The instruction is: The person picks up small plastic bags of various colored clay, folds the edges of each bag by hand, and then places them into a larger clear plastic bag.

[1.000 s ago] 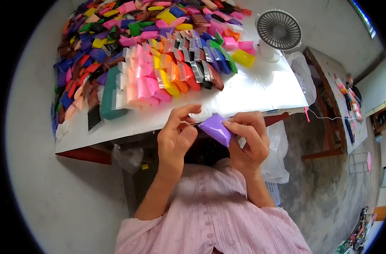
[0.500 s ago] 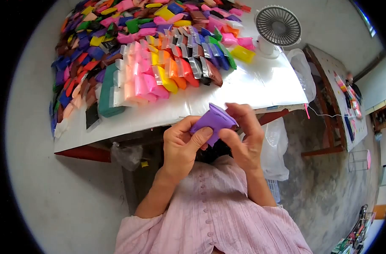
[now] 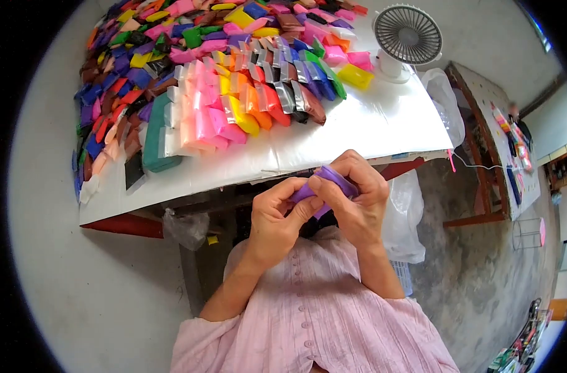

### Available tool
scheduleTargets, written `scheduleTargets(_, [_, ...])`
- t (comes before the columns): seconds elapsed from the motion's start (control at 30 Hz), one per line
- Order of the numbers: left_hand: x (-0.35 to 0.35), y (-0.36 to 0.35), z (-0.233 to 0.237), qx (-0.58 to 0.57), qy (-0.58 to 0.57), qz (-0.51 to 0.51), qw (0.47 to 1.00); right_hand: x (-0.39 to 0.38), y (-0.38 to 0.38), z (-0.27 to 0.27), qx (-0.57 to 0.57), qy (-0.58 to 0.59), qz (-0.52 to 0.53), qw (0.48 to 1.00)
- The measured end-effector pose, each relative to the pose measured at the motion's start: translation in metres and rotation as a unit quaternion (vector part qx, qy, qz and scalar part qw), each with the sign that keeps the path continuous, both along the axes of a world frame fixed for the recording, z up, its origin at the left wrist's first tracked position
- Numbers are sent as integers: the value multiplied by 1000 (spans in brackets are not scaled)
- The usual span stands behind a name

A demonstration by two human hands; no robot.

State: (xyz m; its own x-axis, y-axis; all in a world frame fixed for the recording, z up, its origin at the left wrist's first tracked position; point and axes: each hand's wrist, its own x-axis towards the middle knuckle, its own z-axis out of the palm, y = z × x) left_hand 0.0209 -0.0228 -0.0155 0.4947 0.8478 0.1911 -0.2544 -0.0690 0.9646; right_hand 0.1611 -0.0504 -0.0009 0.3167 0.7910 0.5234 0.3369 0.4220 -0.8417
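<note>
Between my two hands, in front of the table edge, is a small purple packet (image 3: 338, 179), partly covered by my fingers. My left hand (image 3: 276, 214) is closed on its left side, the thumb pressing its face. With thumb and bent fingers, my right hand (image 3: 361, 193) pinches the packet's upper right part. Beyond them on the table, several rows of filled clear-topped packets in pink (image 3: 224, 127), yellow (image 3: 241, 118), orange (image 3: 256, 109), red (image 3: 274, 105), brown (image 3: 311, 109) and blue (image 3: 324, 87) lie overlapping.
A large heap of mixed coloured packets (image 3: 140, 59) covers the back left of the white table (image 3: 383, 121). A dark green block (image 3: 159, 146) stands left of the rows. At the back right is a white fan (image 3: 408, 40). Plastic bags (image 3: 404, 217) hang below the table.
My right hand has moved left and closed from a loose, open pose into a pinch on the purple packet. The packet's top now looks crumpled, and more of it is hidden.
</note>
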Motion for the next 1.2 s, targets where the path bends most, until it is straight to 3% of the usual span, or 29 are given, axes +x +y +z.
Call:
scheduleTargets(0.17, [-1, 0, -3, -27, -9, 25, 999, -3, 1, -1, -28, 5, -20, 999])
scheduleTargets(0.3, [0, 3, -4, -62, -27, 85, 994, -4, -1, -10, -29, 73, -10, 997])
scheduleTargets(0.53, [5, 1, -11, -54, -55, 85, 993, 1, -8, -16, -21, 49, -9, 999])
scheduleTargets(0.63, [4, 2, -7, -60, -45, 89, 993, -1, -11, -18, -83, 126, 13, 989])
scheduleTargets(0.73, [5, 2, -2, -64, -30, 76, 995, -9, -5, -24, -36, 162, 18, 986])
scheduleTargets(0.8, [0, 4, 2, -64, 9, 47, 997, 0, -2, -31, -28, 119, 1, 993])
scheduleTargets(0.9, [-3, 7, -1, -32, 44, 45, 998, 2, -3, -22, -74, 141, 8, 987])
scheduleTargets(1.07, [2, 9, -5, -17, -6, 82, 996, 0, -4, -26, -144, 151, 41, 977])
scheduleTargets(1.2, [2, 9, -13, -32, 1, 83, 996, 0, -3, -24, -135, 158, 40, 977])
